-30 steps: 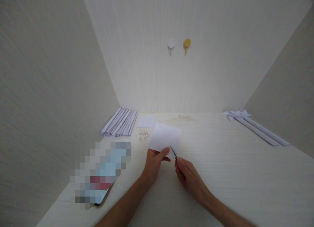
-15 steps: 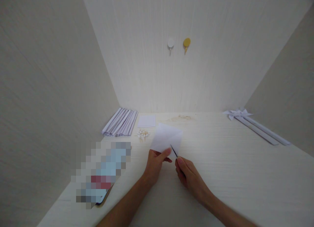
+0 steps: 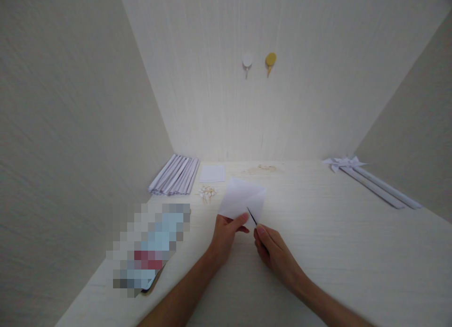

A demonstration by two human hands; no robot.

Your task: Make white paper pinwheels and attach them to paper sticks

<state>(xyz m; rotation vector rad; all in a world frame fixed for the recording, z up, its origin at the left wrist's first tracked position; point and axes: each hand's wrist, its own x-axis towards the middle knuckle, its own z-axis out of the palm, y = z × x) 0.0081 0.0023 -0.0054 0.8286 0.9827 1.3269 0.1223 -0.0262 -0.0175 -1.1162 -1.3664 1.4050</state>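
Left hand: thumb and fingers pinched together on the near-left edge of the paper sheet. The sheet seems held just above the table, one corner pointing far.

Right hand: fingers closed round a thin dark blade. The handle is hidden in the fist, so knife or scissors cannot be told.

Blade long axis: near-right to far-left, tip at the sheet's near edge, just right of the left thumb.

Sheet lies on the far side of both hands. The left touches it directly, the right only through the blade.

Farther out, far-left and well apart: pale scraps, strip bundle.
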